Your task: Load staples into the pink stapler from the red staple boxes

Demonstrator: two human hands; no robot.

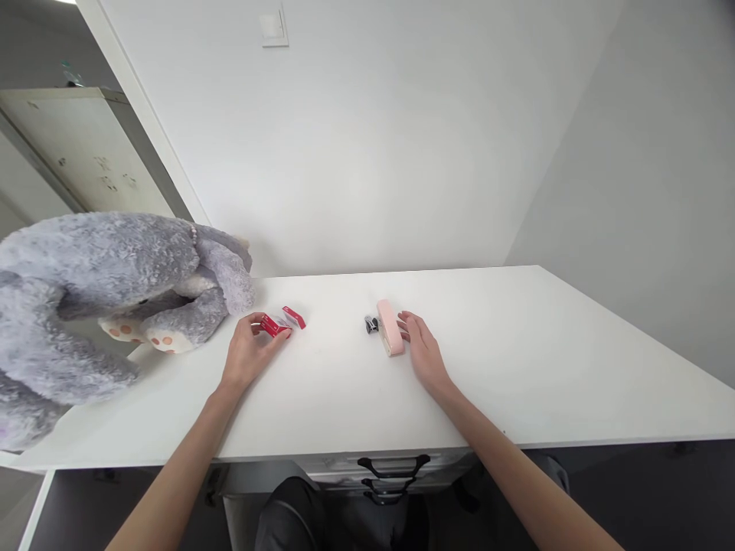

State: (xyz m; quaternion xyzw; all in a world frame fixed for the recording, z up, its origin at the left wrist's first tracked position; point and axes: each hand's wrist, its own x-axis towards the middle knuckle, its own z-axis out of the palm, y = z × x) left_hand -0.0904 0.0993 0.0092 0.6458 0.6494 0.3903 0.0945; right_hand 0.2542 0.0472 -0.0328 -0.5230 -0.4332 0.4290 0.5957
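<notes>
Your left hand (246,356) is left of centre in the frame, pinching a small red box (274,326) between the thumb on its near side and the fingers on its left. The box is on the white table (551,360), and a red flap stands at its right end, with something pale between the two that is too small to make out.

Your right hand (428,356) is just right of centre, its fingers loosely spread and reaching along the right side of a pink stapler (390,329). You are not gripping the stapler; whether your fingertips touch it, I cannot tell. It lies lengthwise, pointing from the top of the frame toward the bottom, near the middle of the picture. Just beside its left side sits a black clip (372,324), well apart from the box.

At the left of the frame, a large grey plush toy (115,260) leans over the table, its pale foot pads near your left hand. A light switch (273,27) is on the wall at the upper left, and black drawer handles (393,466) show below the table's edge at the bottom centre.
</notes>
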